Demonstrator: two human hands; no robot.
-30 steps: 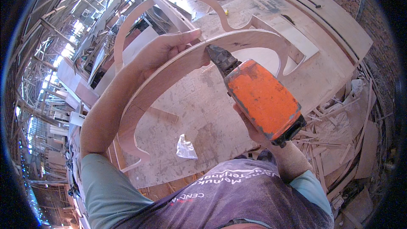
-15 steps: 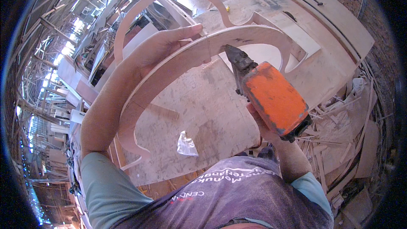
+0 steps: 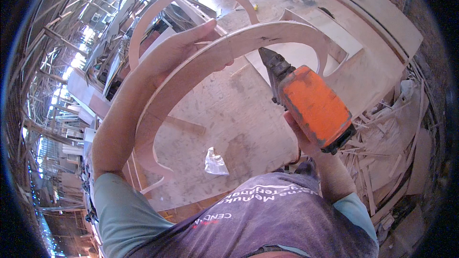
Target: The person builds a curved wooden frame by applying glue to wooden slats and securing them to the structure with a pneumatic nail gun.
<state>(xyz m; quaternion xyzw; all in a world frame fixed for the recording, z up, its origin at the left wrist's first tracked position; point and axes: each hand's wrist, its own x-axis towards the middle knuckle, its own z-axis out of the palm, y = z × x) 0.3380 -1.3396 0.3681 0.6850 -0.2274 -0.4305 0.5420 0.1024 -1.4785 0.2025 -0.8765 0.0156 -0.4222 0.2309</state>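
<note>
Two holds: left grip (image 3: 184, 48) clasping curved wooden frame (image 3: 196, 71), right grip (image 3: 302, 136) wrapped round orange power tool (image 3: 317, 107), nose (image 3: 271, 61) just beside frame.

the purple shirt (image 3: 282, 224) has big white letters (image 3: 275, 194) and, lower down, small white letters (image 3: 221, 218) with some red, all upside down

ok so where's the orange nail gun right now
In the head view, the orange nail gun is right of centre, held in the right hand, its dark nose pointing up and left, close to the curved wooden band.
</note>
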